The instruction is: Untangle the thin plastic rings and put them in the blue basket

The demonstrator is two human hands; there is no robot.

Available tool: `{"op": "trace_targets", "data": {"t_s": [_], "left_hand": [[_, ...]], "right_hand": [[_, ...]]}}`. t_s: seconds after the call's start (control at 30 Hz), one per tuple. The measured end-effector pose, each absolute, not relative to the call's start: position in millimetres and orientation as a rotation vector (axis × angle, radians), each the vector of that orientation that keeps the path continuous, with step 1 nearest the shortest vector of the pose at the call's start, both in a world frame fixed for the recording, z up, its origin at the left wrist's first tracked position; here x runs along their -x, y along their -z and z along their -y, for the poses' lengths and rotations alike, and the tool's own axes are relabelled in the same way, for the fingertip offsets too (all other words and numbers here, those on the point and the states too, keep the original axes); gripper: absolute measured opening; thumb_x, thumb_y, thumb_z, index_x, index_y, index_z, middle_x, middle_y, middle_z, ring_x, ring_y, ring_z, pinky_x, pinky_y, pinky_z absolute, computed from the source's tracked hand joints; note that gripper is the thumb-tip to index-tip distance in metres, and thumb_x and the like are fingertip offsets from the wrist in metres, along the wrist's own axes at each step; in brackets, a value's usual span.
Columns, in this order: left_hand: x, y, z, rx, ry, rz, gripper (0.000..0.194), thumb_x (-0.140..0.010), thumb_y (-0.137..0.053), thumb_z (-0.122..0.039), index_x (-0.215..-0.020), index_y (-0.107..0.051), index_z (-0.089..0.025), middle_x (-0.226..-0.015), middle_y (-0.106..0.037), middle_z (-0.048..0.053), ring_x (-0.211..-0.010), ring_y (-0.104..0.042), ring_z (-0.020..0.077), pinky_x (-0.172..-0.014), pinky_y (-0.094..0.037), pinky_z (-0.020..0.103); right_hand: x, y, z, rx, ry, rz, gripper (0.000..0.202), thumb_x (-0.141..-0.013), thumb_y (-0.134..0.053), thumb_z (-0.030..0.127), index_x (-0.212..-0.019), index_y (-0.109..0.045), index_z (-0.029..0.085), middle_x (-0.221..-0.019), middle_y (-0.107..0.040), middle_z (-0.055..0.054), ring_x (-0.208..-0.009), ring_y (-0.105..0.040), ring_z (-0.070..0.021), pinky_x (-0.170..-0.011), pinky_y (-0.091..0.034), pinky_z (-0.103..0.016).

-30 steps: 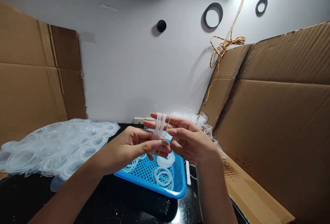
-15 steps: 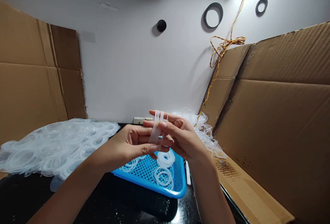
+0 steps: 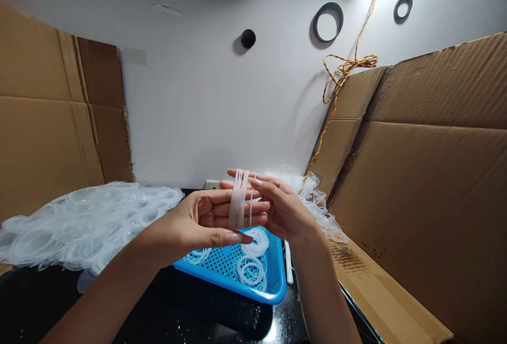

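Observation:
Several translucent white rubber rings (image 3: 237, 208) loop as a band around the outstretched fingers of my left hand (image 3: 194, 222), whose thumb is held apart below. My right hand (image 3: 287, 209) meets it from the right, with a fingertip reaching behind the top of the loops. Its thumb presses by one thin ring set a little apart from the band. Below both hands sits a blue perforated basket (image 3: 237, 286) with loose white rings (image 3: 250, 273) and a rounder bundle of rings (image 3: 256, 242) in it. My hands hide the basket's far part.
A large pile of translucent ring sheets (image 3: 99, 222) lies left on the black table (image 3: 158, 307). Thin tangled scraps (image 3: 317, 207) lie at right. Cardboard walls (image 3: 428, 185) stand either side. A yellow twisted cord (image 3: 336, 91) hangs along the white wall (image 3: 206, 101).
My right thumb has lifted away from the middle of the band toward the upper right. My left thumb has moved off the rings, and the left fingers are straighter, with the band more upright.

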State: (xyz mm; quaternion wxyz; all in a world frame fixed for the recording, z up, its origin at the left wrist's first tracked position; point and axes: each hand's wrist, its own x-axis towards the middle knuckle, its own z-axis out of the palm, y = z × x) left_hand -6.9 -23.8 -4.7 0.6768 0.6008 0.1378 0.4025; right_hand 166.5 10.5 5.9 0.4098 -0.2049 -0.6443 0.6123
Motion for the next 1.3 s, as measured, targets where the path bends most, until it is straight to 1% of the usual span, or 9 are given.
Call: {"op": "trace_targets", "data": {"t_s": [0.1, 0.23, 0.6, 0.83, 0.93, 1.0, 1.07, 1.17, 1.3], "left_hand": [[6.3, 1.0, 26.8, -1.323, -0.923, -0.324, 0.044, -0.069, -0.071, -0.003, -0.108, -0.066, -0.023, -0.112, -0.067, 0.006, -0.109, -0.058, 0.0229, -0.08, -0.055, 0.023], [4.5, -4.6, 28.7, -1.278, -0.973, -0.367, 0.031, -0.077, -0.064, -0.007, -0.105, -0.068, -0.02, -0.112, -0.067, 0.005, -0.106, -0.061, 0.0221, -0.074, -0.057, 0.019], [14.7, -9.5, 27.8, -1.204, -1.19, -0.331, 0.03, -0.087, -0.045, -0.009, -0.104, -0.068, -0.017, -0.112, -0.067, 0.004, -0.1, -0.063, 0.0196, -0.054, -0.056, 0.013], [12.4, -8.5, 26.7, -1.285, -1.298, -0.443, 0.023, -0.085, -0.052, -0.019, -0.101, -0.069, -0.02, -0.115, -0.066, 0.004, -0.113, -0.055, 0.0241, -0.039, -0.047, 0.009], [11.3, -5.0, 25.3, -1.415, -1.236, -0.476, 0.022, -0.082, -0.058, -0.033, -0.095, -0.071, -0.022, -0.106, -0.07, 0.006, -0.092, -0.066, 0.0228, -0.032, -0.04, 0.01], [11.5, -3.2, 26.1, -1.533, -1.092, -0.47, 0.023, -0.078, -0.062, -0.036, -0.092, -0.073, -0.021, -0.092, -0.073, 0.007, -0.071, -0.068, 0.0186, -0.029, -0.036, 0.011], [11.7, -2.3, 27.8, -1.608, -0.969, -0.485, 0.023, -0.077, -0.064, -0.036, -0.091, -0.073, -0.02, -0.087, -0.073, 0.008, -0.058, -0.066, 0.0152, -0.03, -0.036, 0.012], [11.0, -1.0, 28.9, -1.7, -0.907, -0.6, 0.025, -0.08, -0.06, -0.036, -0.096, -0.072, -0.021, -0.091, -0.072, 0.008, -0.06, -0.064, 0.0137, -0.036, -0.042, 0.013], [10.2, 1.6, 25.5, -1.853, -0.862, -0.689, 0.032, -0.085, -0.054, -0.034, -0.114, -0.064, -0.024, -0.102, -0.069, 0.006, -0.071, -0.062, 0.0144, -0.046, -0.048, 0.016]], "right_hand": [[-166.7, -6.8, -11.2, 0.502, -1.587, 1.626, 0.037, -0.082, -0.058, 0.038, -0.113, -0.059, 0.018, -0.082, -0.068, -0.007, -0.037, -0.048, -0.0043, -0.028, -0.034, -0.015], [-166.2, -7.3, -11.9, 0.438, -1.639, 1.664, 0.034, -0.084, -0.056, 0.037, -0.112, -0.058, 0.017, -0.052, -0.052, 0.007, -0.024, -0.034, -0.0017, -0.021, -0.023, -0.014], [-172.1, -8.0, -4.0, 0.536, -1.266, 2.205, 0.041, -0.093, -0.038, 0.043, -0.098, -0.066, 0.014, -0.039, -0.044, 0.007, -0.029, -0.043, -0.0028, -0.031, -0.027, -0.013], [-174.0, -8.4, 1.1, 0.562, -1.111, 2.249, 0.033, -0.09, -0.046, 0.04, -0.099, -0.066, 0.016, -0.085, -0.067, -0.004, -0.037, -0.046, -0.0003, -0.033, -0.033, -0.014], [-176.7, -7.0, -3.2, 0.583, -1.073, 2.322, 0.036, -0.093, -0.04, 0.039, -0.106, -0.064, 0.015, -0.055, -0.057, 0.003, -0.036, -0.046, -0.0032, -0.035, -0.032, -0.015], [-179.8, -7.5, -5.4, 0.583, -1.108, 2.316, 0.036, -0.093, -0.039, 0.036, -0.113, -0.061, 0.016, -0.051, -0.056, 0.004, -0.038, -0.048, -0.005, -0.038, -0.036, -0.016], [-182.9, -9.3, -5.5, 0.542, -1.183, 2.214, 0.034, -0.092, -0.041, 0.032, -0.12, -0.056, 0.02, -0.077, -0.068, -0.002, -0.041, -0.05, -0.0046, -0.039, -0.039, -0.016], [-184.2, -12.2, -2.0, 0.414, -1.305, 1.982, 0.034, -0.092, -0.039, 0.031, -0.121, -0.055, 0.026, -0.122, -0.059, -0.008, -0.037, -0.046, -0.0007, -0.031, -0.034, -0.015], [-177.7, -10.6, 1.0, 0.395, -1.368, 1.763, 0.03, -0.09, -0.046, 0.038, -0.107, -0.065, 0.023, -0.108, -0.067, -0.009, -0.03, -0.037, 0.0019, -0.027, -0.023, -0.014]]}}
